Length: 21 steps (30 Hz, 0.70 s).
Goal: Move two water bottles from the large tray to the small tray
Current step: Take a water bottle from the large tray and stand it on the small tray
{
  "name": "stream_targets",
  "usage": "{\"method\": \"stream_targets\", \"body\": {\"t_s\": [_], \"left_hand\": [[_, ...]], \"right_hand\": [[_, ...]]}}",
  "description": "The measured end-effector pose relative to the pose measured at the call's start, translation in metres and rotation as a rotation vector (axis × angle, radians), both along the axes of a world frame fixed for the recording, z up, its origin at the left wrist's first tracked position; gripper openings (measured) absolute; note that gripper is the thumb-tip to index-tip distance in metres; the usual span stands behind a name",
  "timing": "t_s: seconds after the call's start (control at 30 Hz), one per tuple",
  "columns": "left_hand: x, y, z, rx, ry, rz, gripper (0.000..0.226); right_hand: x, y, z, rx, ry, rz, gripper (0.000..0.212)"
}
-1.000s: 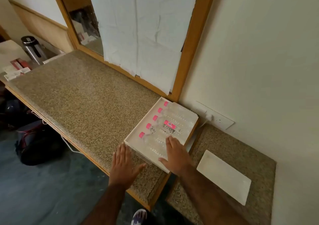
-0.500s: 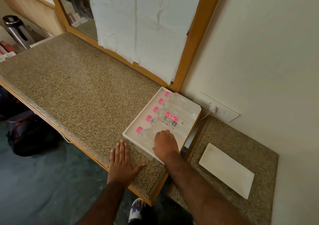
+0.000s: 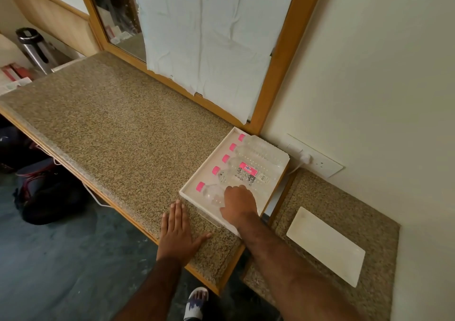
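Hidden: the right hand [image 3: 239,204] covers the body of the nearest bottle [image 3: 212,193], so only its pink cap, neck and shoulder show; whether the fingers lift it off the tray floor cannot be told.
Hard to make out: the clear bottles blur into the pale tray floor, and their far ends near the wall are hard to separate; five pink caps can be counted.
Cut off: the kettle [image 3: 34,50] and red packets at the far left of the counter sit at the frame edge.
Large tray [image 3: 197,176]: white, rimmed, at the right end of the granite counter [image 3: 110,128], just below the corner of the wooden mirror frame [image 3: 283,57].
Bottles: five lie on their sides in the large tray, side by side, caps pointing left; the labelled bottle [image 3: 248,172], third from the wall, carries a pink and white label.
Small tray [image 3: 325,244]: white, flat, bare, on the lower granite shelf to the right of the large tray, apart from it.
Right hand: curled down over the nearest bottle, fingers wrapped on its body.
Left hand [image 3: 178,234]: flat on the counter, fingers spread, just in front of the large tray, holding nothing.
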State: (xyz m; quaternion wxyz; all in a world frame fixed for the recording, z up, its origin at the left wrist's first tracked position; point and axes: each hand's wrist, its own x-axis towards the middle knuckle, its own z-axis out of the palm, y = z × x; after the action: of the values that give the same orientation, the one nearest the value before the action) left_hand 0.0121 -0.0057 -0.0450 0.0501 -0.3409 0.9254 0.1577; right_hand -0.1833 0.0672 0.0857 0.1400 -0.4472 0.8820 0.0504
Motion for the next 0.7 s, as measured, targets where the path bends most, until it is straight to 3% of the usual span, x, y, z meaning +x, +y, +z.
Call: {"method": "stream_targets", "body": {"t_s": [0.23, 0.43, 0.7], "left_hand": [[-0.011, -0.007, 0.036, -0.023, 0.126, 0.066, 0.12], [-0.054, -0.007, 0.085, -0.081, 0.219, -0.079, 0.12], [-0.112, 0.034, 0.121, -0.043, 0.336, -0.31, 0.12]], "right_hand": [[-0.015, 0.018, 0.032, -0.232, -0.167, -0.141, 0.057], [-0.039, 0.052, 0.071, -0.544, -0.27, -0.354, 0.059], [-0.094, 0.134, 0.1, -0.723, -0.328, -0.487, 0.051]]}}
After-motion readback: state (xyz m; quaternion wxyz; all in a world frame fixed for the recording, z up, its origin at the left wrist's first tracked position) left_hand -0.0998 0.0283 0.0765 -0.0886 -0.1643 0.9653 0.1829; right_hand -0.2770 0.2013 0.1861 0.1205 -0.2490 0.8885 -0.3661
